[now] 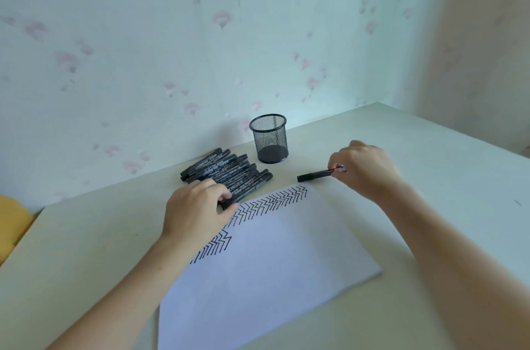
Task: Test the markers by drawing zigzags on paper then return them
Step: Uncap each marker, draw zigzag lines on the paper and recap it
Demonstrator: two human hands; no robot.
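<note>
At mid-frame the right hand [364, 169] pinches one marker [315, 174] above the paper [272, 263], apparently between tests, while the left hand [198, 206] grips one from the pile [226, 172], likely next to uncap.

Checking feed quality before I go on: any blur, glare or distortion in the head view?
Head view: wide-angle bending at the table edges; wallpaper soft; light even, no glare; mesh cup casts a faint shadow; right hand slightly blurred; zigzags crisp.

Floral wallpaper [200, 34], yellow object [13, 220]
</note>
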